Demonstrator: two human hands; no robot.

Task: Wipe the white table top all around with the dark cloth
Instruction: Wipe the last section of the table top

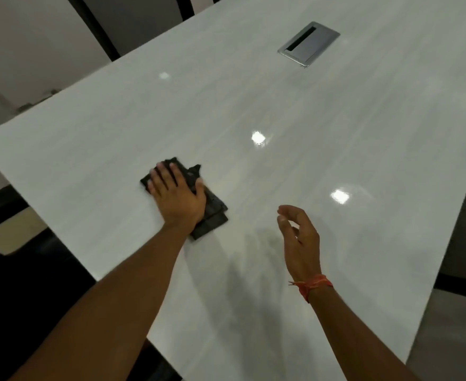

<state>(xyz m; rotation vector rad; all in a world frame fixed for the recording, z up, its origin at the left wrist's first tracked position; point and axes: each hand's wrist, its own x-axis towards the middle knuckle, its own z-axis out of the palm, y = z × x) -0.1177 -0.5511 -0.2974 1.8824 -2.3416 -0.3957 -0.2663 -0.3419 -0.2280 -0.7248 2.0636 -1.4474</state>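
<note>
Fingers [162,179] of the left hand [177,198] lie straight and spread, pressing the dark cloth [211,207] flat onto the white table top [322,166]. That folded cloth sits near the table's left edge, towards the rounded corner. Beside it, the right hand [299,237] hovers above the surface with its fingers loosely curled, holding nothing; a red thread [313,284] circles its wrist. No wet trail or streak shows, so what is already wiped cannot be told. By my reckoning most of the top is left to wipe, including the stretch round the metal cable hatch [308,43].
</note>
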